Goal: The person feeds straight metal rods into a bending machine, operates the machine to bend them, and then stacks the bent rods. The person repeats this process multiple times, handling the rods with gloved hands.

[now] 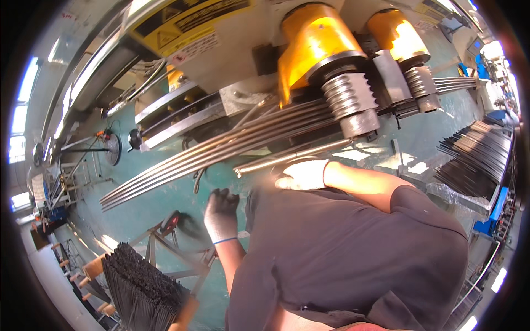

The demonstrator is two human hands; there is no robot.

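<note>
My left hand (222, 216), in a pale glove with dark fingertips, is held beside my body at the lower middle. Its fingers are curled in, and nothing shows in them. My right hand (302, 175), in a white glove, is in front of my torso, just below a short shiny metal bar (292, 156). Glare and blur hide its fingers, so I cannot make out whether it holds anything. Beyond both hands, several long thin metal rods (215, 148) lie side by side, running from the left into the machine under a ridged metal spindle (349, 102).
Orange housings (320, 41) stand over the rods on the machine. Dark rods are bundled on a stand (141, 287) at lower left and stacked in a pile (479, 157) at right. A round pedestal fan (112, 148) stands at far left on the green floor (124, 220).
</note>
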